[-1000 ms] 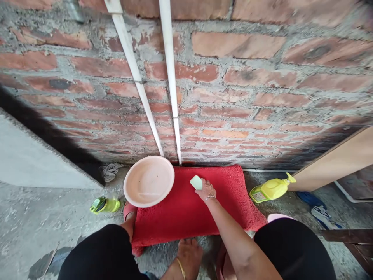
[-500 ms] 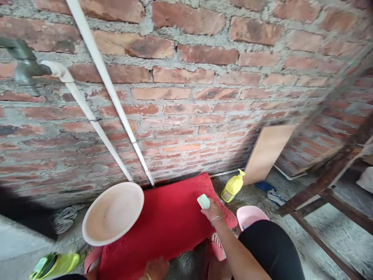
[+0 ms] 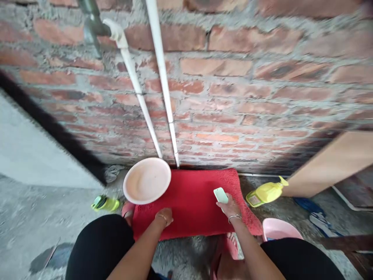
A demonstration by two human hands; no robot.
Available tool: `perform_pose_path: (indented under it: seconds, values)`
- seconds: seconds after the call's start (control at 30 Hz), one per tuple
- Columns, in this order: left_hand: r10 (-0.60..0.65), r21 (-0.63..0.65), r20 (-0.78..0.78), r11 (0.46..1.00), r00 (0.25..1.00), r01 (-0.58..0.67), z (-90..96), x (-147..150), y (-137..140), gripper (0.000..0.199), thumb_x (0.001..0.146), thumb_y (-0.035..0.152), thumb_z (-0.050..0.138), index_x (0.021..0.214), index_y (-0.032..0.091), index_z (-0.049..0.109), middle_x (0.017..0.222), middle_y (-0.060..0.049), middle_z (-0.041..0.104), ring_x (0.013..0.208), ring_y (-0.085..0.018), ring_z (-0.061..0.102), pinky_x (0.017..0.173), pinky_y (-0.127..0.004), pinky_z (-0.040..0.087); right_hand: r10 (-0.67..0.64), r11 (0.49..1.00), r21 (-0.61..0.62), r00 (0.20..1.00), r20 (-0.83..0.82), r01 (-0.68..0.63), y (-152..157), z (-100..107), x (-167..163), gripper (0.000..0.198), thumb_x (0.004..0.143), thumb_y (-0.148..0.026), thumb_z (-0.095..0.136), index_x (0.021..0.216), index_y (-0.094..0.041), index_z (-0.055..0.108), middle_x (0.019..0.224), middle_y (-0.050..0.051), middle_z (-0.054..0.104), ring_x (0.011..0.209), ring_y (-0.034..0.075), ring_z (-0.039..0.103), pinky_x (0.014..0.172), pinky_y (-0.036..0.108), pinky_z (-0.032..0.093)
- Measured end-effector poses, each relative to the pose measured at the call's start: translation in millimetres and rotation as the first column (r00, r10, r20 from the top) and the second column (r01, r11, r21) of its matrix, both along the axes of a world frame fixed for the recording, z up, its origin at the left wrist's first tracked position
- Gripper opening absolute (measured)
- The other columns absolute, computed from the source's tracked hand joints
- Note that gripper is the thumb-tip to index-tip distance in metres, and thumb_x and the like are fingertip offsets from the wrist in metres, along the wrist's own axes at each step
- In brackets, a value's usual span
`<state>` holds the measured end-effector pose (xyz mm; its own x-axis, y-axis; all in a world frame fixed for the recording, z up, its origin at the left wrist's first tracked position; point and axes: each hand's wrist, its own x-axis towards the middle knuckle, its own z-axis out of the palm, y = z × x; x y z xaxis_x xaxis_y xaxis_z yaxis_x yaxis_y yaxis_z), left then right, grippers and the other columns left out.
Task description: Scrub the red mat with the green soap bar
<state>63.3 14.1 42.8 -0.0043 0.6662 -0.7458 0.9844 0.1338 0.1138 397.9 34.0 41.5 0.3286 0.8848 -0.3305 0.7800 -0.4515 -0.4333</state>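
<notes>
My right hand [image 3: 229, 206] grips a pale green, flat oblong with rounded corners [image 3: 220, 195] just over the right part of a red mat [image 3: 192, 202]. Whether it is a brush or something else I cannot tell. On the left front part of that mat my left hand [image 3: 164, 216] rests with its fingers curled in; whatever may be inside them is hidden. A pale pink basin [image 3: 147, 181] sits by the mat's left end, overlapping its corner.
To the right stand a yellow pump bottle [image 3: 265, 193], a pink tub [image 3: 281, 229] and a leaning board [image 3: 329, 163]. A green-yellow bottle [image 3: 106, 203] lies at left. White pipes [image 3: 164, 85] and a tap [image 3: 93, 29] run along the brick wall [image 3: 227, 97].
The view has swung left and down. My left hand has come from the lower edge further onto the mat. My right hand still holds the pale green oblong over the mat's right part.
</notes>
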Motion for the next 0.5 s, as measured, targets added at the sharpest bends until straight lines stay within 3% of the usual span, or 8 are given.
perform_pose_path:
  seconds: [0.1, 0.27, 0.4, 0.5]
  values:
    - [0.099, 0.010, 0.006, 0.995, 0.995, -0.099, -19.4, -0.4, 7.6, 0.057, 0.073, 0.037, 0.070, 0.125, 0.016, 0.059, 0.130, -0.015, 0.062, 0.122, -0.028, 0.058, 0.101, -0.037, 0.046, 0.079, 0.992, -0.099, 0.996, -0.033, -0.082, 20.1, -6.6, -29.8, 0.069, 0.072, -0.047, 0.065, 0.135, -0.024, 0.045, 0.117, 0.007, 0.063, 0.102, 0.019, 0.063, 0.083, 0.028, 0.048]
    - [0.171, -0.034, -0.098, 0.984, 0.980, -0.175, -29.5, 20.5, 9.2, 0.110, 0.043, 0.045, 0.087, 0.141, 0.020, 0.045, 0.137, -0.020, 0.053, 0.125, -0.039, 0.052, 0.089, -0.046, 0.054, 0.204, 0.966, -0.169, 0.979, 0.024, -0.197, 57.4, 1.4, -91.3, 0.069, 0.075, -0.050, 0.063, 0.137, -0.027, 0.043, 0.124, 0.008, 0.056, 0.109, 0.021, 0.058, 0.087, 0.031, 0.046]
    - [0.202, 0.005, -0.131, 0.979, 0.971, -0.203, -33.9, 26.0, 6.3, 0.111, 0.041, 0.038, 0.088, 0.142, 0.024, 0.044, 0.131, -0.020, 0.055, 0.116, -0.041, 0.056, 0.072, -0.047, 0.059, 0.340, 0.929, -0.180, 0.938, 0.064, -0.324, 85.6, 12.7, -154.7, 0.073, 0.075, -0.050, 0.064, 0.141, -0.030, 0.038, 0.129, 0.008, 0.052, 0.116, 0.023, 0.054, 0.090, 0.032, 0.044]
    - [0.199, 0.010, -0.135, 0.980, 0.971, -0.200, -38.4, 25.2, 5.7, 0.110, 0.041, 0.040, 0.089, 0.141, 0.023, 0.046, 0.127, -0.021, 0.057, 0.113, -0.041, 0.058, 0.070, -0.048, 0.059, 0.440, 0.891, -0.163, 0.895, 0.078, -0.423, 103.1, 14.1, -195.3, 0.073, 0.075, -0.049, 0.065, 0.140, -0.031, 0.038, 0.130, 0.008, 0.050, 0.116, 0.023, 0.052, 0.091, 0.032, 0.043]
